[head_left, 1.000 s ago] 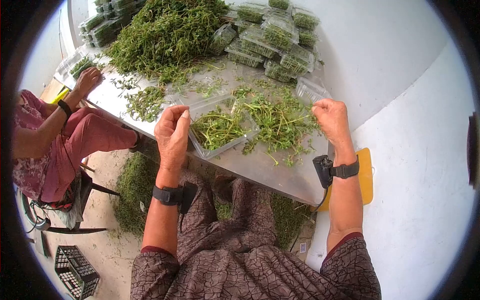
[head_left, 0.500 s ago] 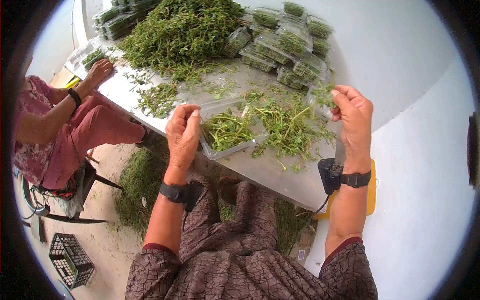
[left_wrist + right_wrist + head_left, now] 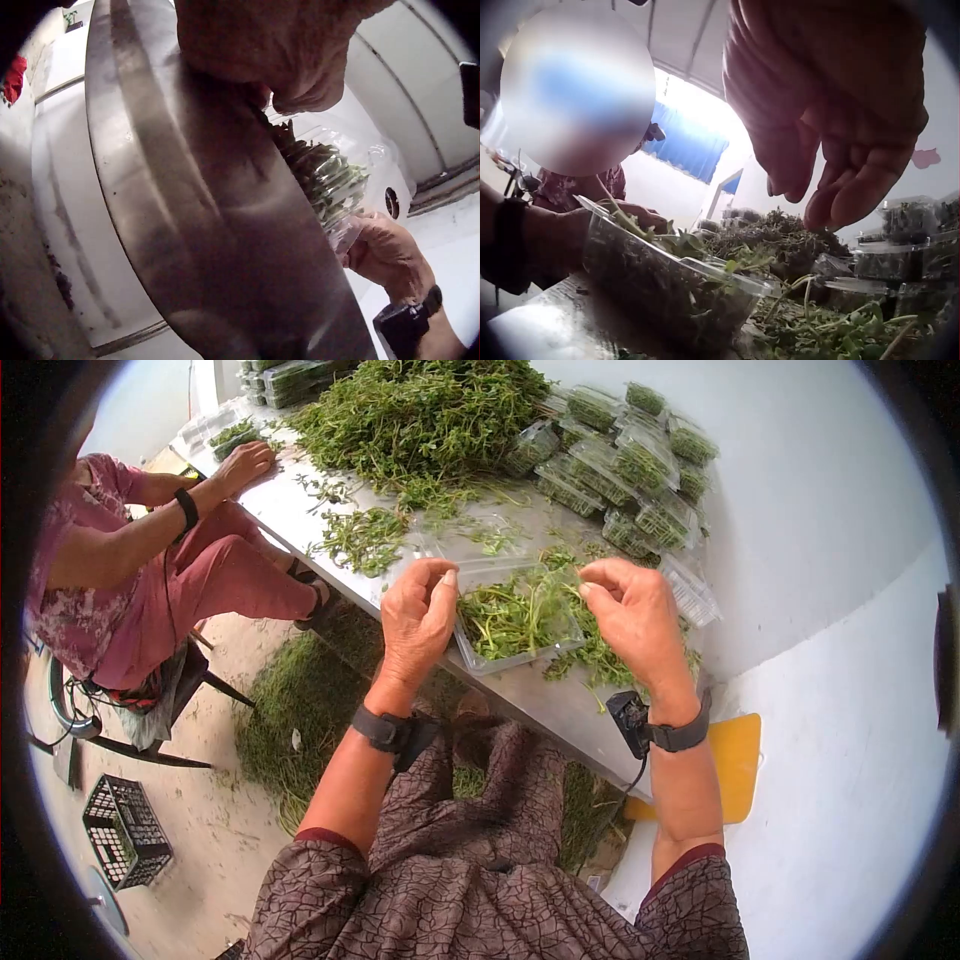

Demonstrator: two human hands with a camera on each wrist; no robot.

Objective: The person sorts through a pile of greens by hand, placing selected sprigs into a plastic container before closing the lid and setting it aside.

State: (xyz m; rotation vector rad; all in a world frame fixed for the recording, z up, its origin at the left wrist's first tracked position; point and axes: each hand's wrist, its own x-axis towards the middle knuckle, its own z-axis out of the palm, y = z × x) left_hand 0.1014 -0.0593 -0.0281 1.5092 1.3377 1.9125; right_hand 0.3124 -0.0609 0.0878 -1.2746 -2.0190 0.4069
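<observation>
An open clear plastic box (image 3: 522,657) stands at the table's near edge with leafy green stems (image 3: 500,622) in it. At its left side my left hand (image 3: 415,615) grips the edge, thumb up. My right hand (image 3: 632,615) is at the box's right, fingers bent, with blurred greens by the fingertips in the head view. In the right wrist view the right hand (image 3: 829,105) hangs above the box (image 3: 667,300), thumb and fingers apart, and no stem shows between them. The left wrist view has the left hand (image 3: 270,52) at top, its fingertips partly hidden.
Loose stems (image 3: 600,660) lie right of the box. Behind are a large heap of greens (image 3: 430,420) and stacked filled boxes (image 3: 620,465). An empty clear container (image 3: 690,590) lies at the right by the wall. Another person (image 3: 170,560) sits at the left.
My right hand has swung left from beyond the loose stems to the box, bringing a sprig that it held half a second ago. My left hand has stayed at the box's left side.
</observation>
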